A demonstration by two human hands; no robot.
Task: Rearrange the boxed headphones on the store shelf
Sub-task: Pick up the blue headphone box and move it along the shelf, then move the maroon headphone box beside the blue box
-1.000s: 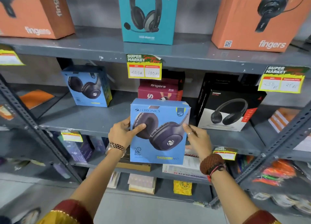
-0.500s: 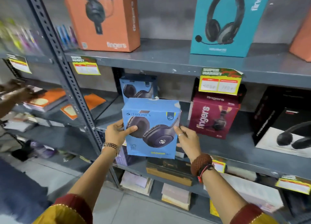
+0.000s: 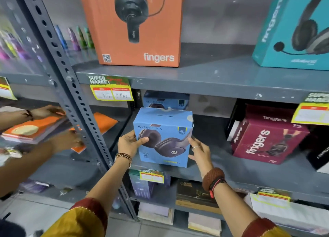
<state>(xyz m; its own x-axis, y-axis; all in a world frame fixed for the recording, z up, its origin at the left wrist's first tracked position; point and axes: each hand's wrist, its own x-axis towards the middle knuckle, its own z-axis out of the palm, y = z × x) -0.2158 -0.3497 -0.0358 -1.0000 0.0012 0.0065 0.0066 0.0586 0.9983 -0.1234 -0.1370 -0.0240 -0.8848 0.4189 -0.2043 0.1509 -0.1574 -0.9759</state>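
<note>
I hold a light blue Zebronics headphone box (image 3: 164, 128) upright between both hands, over the left part of the grey middle shelf (image 3: 231, 171). My left hand (image 3: 130, 144) grips its left side with the thumb across the printed earcup. My right hand (image 3: 199, 150) presses its right side. Its bottom edge looks level with the shelf surface; I cannot tell if it rests there. A second identical blue box (image 3: 165, 99) stands right behind it, mostly hidden. A maroon Fingers box (image 3: 267, 139) stands to the right on the same shelf.
The upper shelf carries an orange Fingers box (image 3: 135, 27) and a teal Fingers box (image 3: 293, 28). A perforated steel upright (image 3: 71, 87) runs down the left. Beyond it another person's hands (image 3: 48, 110) handle orange books. Yellow price tags (image 3: 112, 92) hang on shelf edges.
The blue box has travelled left along the shelf, away from the maroon box and in front of the second blue box. My view has swung left and closer.
</note>
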